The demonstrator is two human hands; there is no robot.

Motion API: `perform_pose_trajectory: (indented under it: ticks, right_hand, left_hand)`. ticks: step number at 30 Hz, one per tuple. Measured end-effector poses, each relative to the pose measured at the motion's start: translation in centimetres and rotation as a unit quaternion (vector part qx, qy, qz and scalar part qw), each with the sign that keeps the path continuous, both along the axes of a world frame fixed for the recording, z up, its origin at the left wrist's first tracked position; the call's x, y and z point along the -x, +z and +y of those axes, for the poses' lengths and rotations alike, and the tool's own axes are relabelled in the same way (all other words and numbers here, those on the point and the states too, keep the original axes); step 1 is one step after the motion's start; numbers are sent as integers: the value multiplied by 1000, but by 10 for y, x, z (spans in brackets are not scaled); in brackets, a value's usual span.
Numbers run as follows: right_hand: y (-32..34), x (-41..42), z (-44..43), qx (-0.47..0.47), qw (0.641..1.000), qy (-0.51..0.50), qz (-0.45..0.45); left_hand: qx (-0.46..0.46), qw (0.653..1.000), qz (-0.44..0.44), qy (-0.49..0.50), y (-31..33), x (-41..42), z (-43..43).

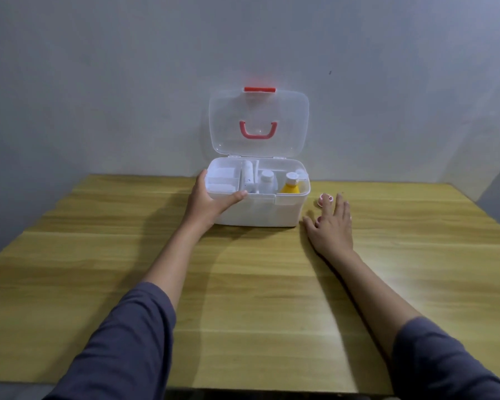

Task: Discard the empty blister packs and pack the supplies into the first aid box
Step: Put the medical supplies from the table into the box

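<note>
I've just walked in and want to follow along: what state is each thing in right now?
First aid box: open, partly packed.
Lid: swung up, standing near the wall.
Yellow bottle: upright in the box, capped.
White bottle: upright in the box, capped.
Small round red-and-white item: on the table, outside the box.
Left hand: gripping the box's front left corner.
Right hand: open, fingers reaching the round item.

small round pink-white thing (325, 199) half hidden under right hand (331, 228) fingertips, too blurred to identify; sleeves (122, 347) cut off below.

Glossy white plastic first aid box (272, 210), translucent lid (259, 125); smooth, faintly shiny wood-grain table (257, 284).
</note>
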State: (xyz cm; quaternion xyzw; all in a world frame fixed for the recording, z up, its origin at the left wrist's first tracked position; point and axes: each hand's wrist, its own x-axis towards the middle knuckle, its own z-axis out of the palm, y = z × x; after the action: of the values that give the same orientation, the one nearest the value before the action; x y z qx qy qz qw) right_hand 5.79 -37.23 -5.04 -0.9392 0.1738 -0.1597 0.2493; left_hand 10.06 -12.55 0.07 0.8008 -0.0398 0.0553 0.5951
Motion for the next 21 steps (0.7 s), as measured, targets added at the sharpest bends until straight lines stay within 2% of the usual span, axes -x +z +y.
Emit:
perform_pose_trajectory:
  ticks: [4,6,13,15,18,21]
  right_hand:
    - [2,-32,-17,23,1000,11,14]
    - [4,-42,-23,-1,1000,21,10]
    - [7,-35,-28,-71,993,32,-90]
    - [15,-29,-28,-116,987,22,-113]
    - [43,-26,-21,-198,966,4,-163]
    - [87,-31,-1,-233,946,33,-224]
  left_hand:
    - [3,1000,1,1,-2,-1,0]
    - [3,1000,-1,-1,-1,1,0]
    - [8,1000,3,3,0,4,-2]
    - [9,1000,5,1,1,5,-2]
    - [11,1000,6,1,3,8,-3]
    - [17,1000,8,7,2,10,-4]
